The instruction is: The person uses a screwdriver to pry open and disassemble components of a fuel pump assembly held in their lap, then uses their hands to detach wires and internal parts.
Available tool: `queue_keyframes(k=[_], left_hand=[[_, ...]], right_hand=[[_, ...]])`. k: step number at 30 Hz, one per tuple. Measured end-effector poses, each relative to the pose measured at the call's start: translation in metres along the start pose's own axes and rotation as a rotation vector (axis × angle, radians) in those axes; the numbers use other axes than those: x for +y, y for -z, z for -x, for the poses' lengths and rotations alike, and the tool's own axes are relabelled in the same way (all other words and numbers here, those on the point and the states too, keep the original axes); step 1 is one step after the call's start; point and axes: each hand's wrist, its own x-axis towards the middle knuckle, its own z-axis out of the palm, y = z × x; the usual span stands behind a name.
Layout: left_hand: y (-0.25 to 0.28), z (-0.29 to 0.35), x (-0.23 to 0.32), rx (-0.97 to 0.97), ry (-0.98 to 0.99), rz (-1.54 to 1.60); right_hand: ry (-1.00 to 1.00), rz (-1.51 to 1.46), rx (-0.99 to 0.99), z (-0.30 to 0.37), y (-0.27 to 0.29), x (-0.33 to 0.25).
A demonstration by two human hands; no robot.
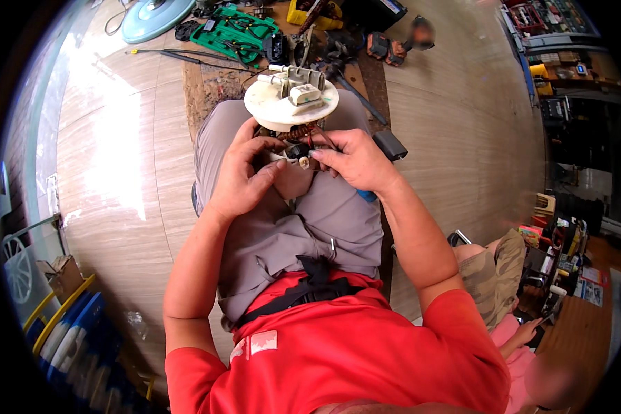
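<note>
Red cloth makes up the shirt (366, 352), and it has a pale print (263, 341) of blocky shapes on the chest. Marks on the black box (372, 12) at the far edge of the work are too small to read, and so are those on the papers (592, 288) at the right.

The left hand (245, 181) is partly open. Its fingers curl around the side of a fuel pump unit (272, 110), with the thumb bent in low near the front. The right hand (355, 160) is more closed. Its thumb and first finger pinch at the unit's low part, by the wires and a small black piece (298, 151). Some fingertips are hidden.

The fuel pump unit is up over the lap, between both hands. Its round white top tilts, with grey pipe ends on it. Both elbows are bent, and the forearms lean in toward the middle. Grey trousers (293, 241) are under the hands. Past the knees are a green tool case (210, 33) and an orange and black power tool (386, 48).
</note>
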Motion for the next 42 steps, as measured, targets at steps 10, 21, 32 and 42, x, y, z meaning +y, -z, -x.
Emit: queue_keyframes(k=[10, 21, 32, 42], left_hand=[[-0.007, 0.009, -0.008, 0.035, 0.047, 0.116], [-0.022, 0.013, -0.010, 0.113, 0.105, 0.138], [-0.032, 0.012, -0.005, 0.171, 0.196, 0.370], [-0.036, 0.009, -0.002, 0.263, 0.242, 0.376]], right_hand=[[0.039, -0.052, -0.012, 0.003, 0.000, 0.009], [0.033, -0.103, -0.042, 0.005, 0.001, 0.007], [-0.012, -0.196, -0.025, 0.001, -0.001, 0.013], [-0.045, -0.297, -0.032, -0.005, 0.001, 0.007]])
